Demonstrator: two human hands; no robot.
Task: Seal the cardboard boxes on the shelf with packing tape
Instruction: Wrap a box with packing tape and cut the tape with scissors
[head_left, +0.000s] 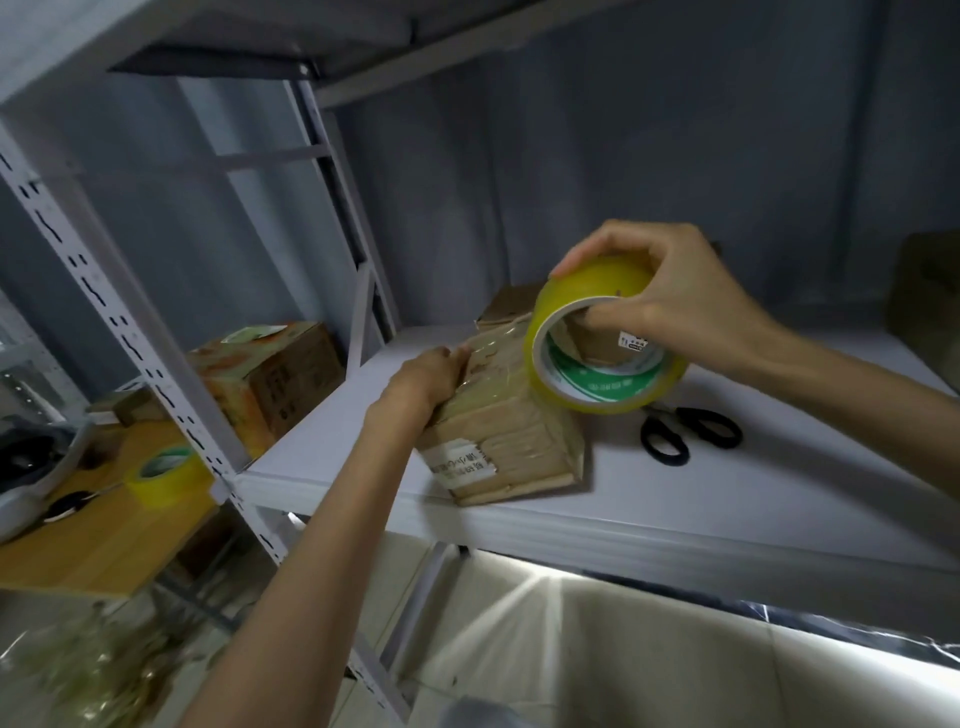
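Scissors (690, 432) beside taped box (511, 441)

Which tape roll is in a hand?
The roll above the box on the shelf: the right hand grips it. The other roll lies untouched on the wooden table at left.
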